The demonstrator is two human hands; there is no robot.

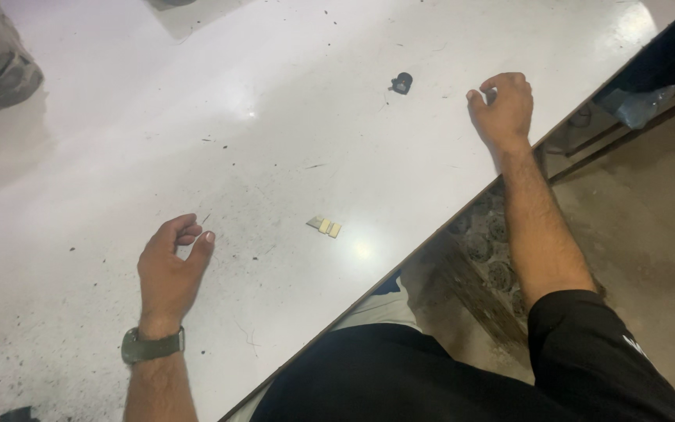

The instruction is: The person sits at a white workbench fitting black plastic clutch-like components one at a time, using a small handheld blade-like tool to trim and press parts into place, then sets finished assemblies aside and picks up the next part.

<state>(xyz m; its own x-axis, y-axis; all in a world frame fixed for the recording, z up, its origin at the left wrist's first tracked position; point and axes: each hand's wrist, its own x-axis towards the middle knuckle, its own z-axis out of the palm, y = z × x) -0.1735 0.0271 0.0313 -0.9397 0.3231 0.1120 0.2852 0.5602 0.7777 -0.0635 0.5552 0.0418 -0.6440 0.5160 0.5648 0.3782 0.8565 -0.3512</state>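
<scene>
Both hands, left hand (167, 273) and right hand (503, 109), rest loosely curled and empty on the white table (275, 117), small tan strips (325, 227) lying between them.

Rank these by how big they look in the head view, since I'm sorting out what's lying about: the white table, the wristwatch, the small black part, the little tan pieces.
1. White table, by far.
2. Wristwatch, though it sits nearer the camera.
3 and 4. Small black part and little tan pieces: too alike to rank.

Open white tabletop (275, 101) between both hands, only small brass pieces (325, 227) and black knob (401, 83) there.
</scene>
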